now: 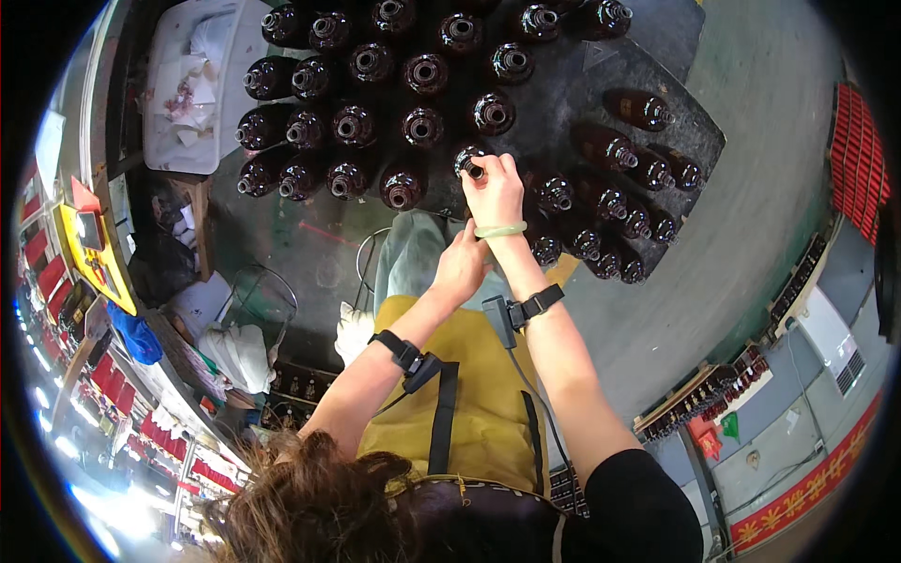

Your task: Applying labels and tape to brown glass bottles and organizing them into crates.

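My right hand point(495, 199), with a pale green bangle at the wrist, is closed at the neck of a dark brown glass bottle point(468, 156). That bottle stands at the near edge of a large group of similar ones. Just below and to the left, my left hand point(459, 266) has its fingers curled in close to the right wrist. Its fingertips are partly covered, and whatever they hold is hidden. Uncapped brown bottles point(423, 126) stand upright beyond my hands. To the right, more brown bottles point(601, 199) crowd together on the dark tabletop point(690, 141).
A white plastic tub point(158, 122) with scraps inside stands at the far left. Below it are a wire-framed stool point(263, 286) and cloths point(239, 355). Cables run from black straps on both my forearms. A yellow apron point(404, 413) covers my lap.
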`<state>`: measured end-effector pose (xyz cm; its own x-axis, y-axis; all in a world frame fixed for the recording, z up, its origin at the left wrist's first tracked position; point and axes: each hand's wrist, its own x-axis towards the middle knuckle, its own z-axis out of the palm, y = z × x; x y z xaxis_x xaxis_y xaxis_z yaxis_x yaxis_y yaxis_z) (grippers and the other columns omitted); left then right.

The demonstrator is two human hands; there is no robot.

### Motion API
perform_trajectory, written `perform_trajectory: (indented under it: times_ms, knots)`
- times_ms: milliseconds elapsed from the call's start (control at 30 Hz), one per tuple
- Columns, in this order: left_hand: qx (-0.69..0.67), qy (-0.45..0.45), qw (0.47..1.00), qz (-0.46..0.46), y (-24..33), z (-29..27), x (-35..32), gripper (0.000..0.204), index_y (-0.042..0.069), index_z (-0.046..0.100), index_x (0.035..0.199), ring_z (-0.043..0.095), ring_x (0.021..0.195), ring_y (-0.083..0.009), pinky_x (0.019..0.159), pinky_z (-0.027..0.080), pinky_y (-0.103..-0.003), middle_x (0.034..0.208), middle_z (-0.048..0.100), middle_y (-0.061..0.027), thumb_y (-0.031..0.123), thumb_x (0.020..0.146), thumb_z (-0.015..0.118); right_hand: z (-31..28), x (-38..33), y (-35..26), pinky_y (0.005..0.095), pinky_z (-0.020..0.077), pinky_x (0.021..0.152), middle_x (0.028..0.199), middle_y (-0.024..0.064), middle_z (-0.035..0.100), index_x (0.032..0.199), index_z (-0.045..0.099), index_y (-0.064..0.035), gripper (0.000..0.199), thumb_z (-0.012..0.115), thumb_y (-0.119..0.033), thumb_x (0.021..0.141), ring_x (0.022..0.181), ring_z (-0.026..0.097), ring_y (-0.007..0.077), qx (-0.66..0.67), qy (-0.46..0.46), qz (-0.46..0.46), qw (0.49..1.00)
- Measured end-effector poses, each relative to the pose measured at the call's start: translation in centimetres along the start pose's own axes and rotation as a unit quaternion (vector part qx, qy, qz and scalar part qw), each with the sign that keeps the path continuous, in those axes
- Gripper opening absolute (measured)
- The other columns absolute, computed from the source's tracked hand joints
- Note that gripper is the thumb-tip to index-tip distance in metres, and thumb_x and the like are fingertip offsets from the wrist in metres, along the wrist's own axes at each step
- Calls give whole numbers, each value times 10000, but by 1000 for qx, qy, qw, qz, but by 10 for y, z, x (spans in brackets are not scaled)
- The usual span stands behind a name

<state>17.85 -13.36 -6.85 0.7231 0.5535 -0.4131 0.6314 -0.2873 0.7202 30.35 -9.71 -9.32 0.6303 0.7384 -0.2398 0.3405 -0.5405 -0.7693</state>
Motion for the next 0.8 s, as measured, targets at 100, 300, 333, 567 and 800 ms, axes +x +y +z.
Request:
perform_trajectory:
  times_ms: [100,300,333,567,800]
  knots:
    - [-5,26,1000,4,0,9,6,218,-19,642,928,632,960,-342,819,560,-426,1156,583,-172,27,724,704,-1,2,1,411,566,647,941,131,571,935,636,-43,221,777,-61,766,725,674,321,-44,-2,-24,999]
    - [-36,25,997,59,-14,7,4,169,-17,646,920,643,897,-347,759,562,-416,1023,596,-157,7,752,653,-5,4,-3,399,563,636,943,117,573,934,643,-54,214,777,-58,767,694,676,281,-33,-7,-2,999]
    - [-40,28,997,53,-5,-7,4,167,-18,638,921,642,887,-350,746,559,-423,1002,591,-157,-2,755,647,-8,3,-2,394,558,655,954,109,576,1011,655,-78,277,784,-75,766,721,675,266,-40,-13,1,999]
    - [-54,42,997,25,-17,-34,3,249,4,657,980,648,895,-386,763,541,-427,1041,622,-147,-68,741,660,-57,-25,0,383,533,756,1015,97,594,1161,640,-80,419,783,-137,771,868,624,259,-146,-10,-27,989]
    - [-13,51,997,49,-33,-49,16,256,11,641,1001,647,885,-369,764,534,-450,1051,602,-125,-67,758,633,-99,-73,32,408,519,824,1031,111,586,1052,662,-65,263,726,-60,798,966,609,316,-145,-19,20,989]
